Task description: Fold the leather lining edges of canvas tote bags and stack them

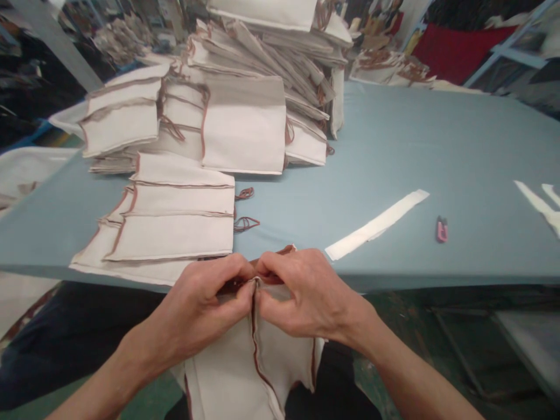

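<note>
A cream fabric bag [223, 373] with brown-bound seams hangs over my lap at the table's front edge. My left hand [219, 291] pinches its upper edge between thumb and fingers, just left of a seam. Close against it, my right hand [297, 291] grips the same edge on the other side of that seam. Both sets of fingertips nearly meet at the seam's top, and they cover part of the rim. Just beyond my left hand lies a small stack of similar bags [175, 233], with brown cords sticking out at its right side.
Large piles of cream bags [245, 125] rise at the back left of the blue-grey table [437, 146]. A white fabric strip [376, 224] and pink-handled thread snips [441, 229] lie to the right. More white strips [540, 204] are at the far right. A white bin [39, 154] stands left.
</note>
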`<action>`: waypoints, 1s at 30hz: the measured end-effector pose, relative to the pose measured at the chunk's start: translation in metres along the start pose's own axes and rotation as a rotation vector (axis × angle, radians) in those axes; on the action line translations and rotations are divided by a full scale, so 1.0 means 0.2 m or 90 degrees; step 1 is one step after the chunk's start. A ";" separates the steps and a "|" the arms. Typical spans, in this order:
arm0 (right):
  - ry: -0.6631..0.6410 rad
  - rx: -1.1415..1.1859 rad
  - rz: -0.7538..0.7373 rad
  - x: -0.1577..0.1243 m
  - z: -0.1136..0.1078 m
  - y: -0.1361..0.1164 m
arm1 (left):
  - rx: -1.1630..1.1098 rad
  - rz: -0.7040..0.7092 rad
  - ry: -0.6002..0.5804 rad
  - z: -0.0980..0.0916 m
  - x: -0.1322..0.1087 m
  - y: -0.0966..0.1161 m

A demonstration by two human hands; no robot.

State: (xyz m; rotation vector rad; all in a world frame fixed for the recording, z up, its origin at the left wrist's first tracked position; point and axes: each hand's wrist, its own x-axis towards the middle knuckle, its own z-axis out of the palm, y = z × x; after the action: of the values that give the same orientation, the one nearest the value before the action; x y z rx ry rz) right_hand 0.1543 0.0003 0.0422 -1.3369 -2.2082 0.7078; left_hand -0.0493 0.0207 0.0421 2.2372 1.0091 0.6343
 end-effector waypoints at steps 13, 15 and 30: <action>0.037 0.177 0.003 -0.01 0.04 0.05 | 0.048 0.130 -0.075 -0.01 -0.04 -0.09; 0.037 0.203 0.003 -0.01 0.05 0.06 | 0.044 0.159 -0.078 -0.02 -0.04 -0.10; -0.110 0.622 0.170 0.00 0.07 0.12 | 0.214 0.282 -0.146 -0.04 -0.05 -0.20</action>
State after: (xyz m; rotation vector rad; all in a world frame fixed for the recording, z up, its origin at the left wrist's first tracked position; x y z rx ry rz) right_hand 0.1622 0.0071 0.0166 -1.0394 -1.4020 1.7506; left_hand -0.0794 0.0366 0.0181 2.7891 0.5343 0.3910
